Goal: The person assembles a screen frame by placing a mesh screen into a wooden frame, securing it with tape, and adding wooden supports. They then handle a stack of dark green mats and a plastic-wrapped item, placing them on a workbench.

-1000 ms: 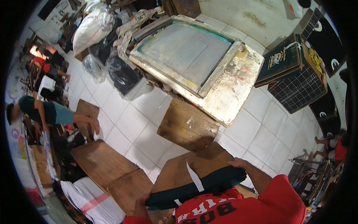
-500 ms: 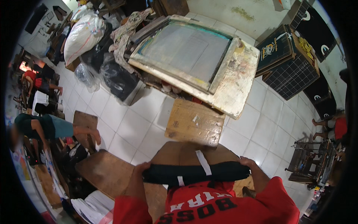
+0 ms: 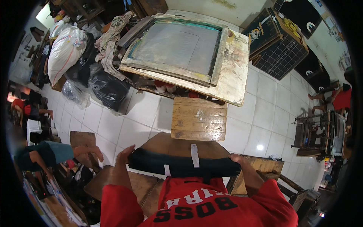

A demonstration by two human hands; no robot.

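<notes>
Across my lap lies a stiff brown board [image 3: 166, 146] with dark green cloth [image 3: 181, 163] bunched along its near edge. Two white strips [image 3: 194, 155] show against it, the longer one reaching over both board and cloth. My left hand [image 3: 124, 154] grips the left end, thumb side up. At the opposite end my right hand [image 3: 238, 159] has its fingers closed round the cloth edge. The undersides of the board and the fingertips beneath it are hidden.
Ahead stands a small wooden stool [image 3: 198, 119]. Past it, a framed mesh screen [image 3: 177, 45] rests on a stained white tabletop [image 3: 236, 64]. Bagged bundles [image 3: 107, 89] sit left, dark boxes [image 3: 281, 56] right. Another person [image 3: 45, 153] sits at left.
The view has shifted, and the board with its cloth now sits further left in it. Both hands have stayed at its ends. More wooden furniture shows beside my right arm.
</notes>
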